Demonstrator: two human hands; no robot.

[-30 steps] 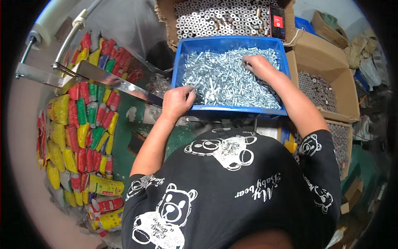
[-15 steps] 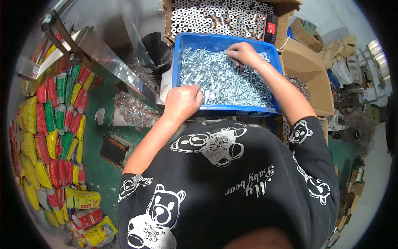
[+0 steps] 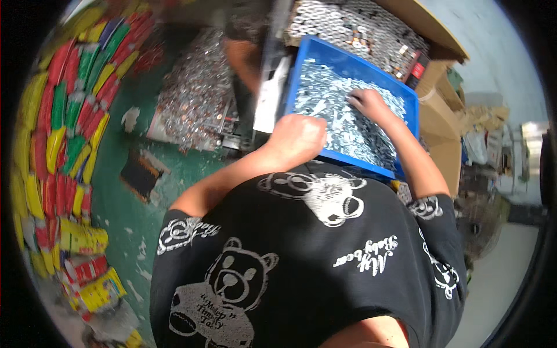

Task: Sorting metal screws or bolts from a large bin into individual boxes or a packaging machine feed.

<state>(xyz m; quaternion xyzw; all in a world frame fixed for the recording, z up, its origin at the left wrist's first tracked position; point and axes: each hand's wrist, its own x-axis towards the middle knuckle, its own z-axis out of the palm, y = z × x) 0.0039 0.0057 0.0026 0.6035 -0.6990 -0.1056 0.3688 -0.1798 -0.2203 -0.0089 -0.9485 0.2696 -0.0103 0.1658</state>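
The right hand (image 3: 374,107) bends its fingers (image 3: 355,99) over small, silvery, rod-like metal pieces (image 3: 331,101) inside the blue, rectangular plastic tray (image 3: 360,165); I cannot tell whether they pinch any. The left hand (image 3: 297,138) curls at the tray's near left edge, grip hidden. A light fingertip touch should suit such loose pieces.

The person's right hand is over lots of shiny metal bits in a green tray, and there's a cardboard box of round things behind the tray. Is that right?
Not quite: the tray is blue, not green, as the head view shows. The right hand is over the shiny metal bits in it, and the cardboard box of round things is behind it.
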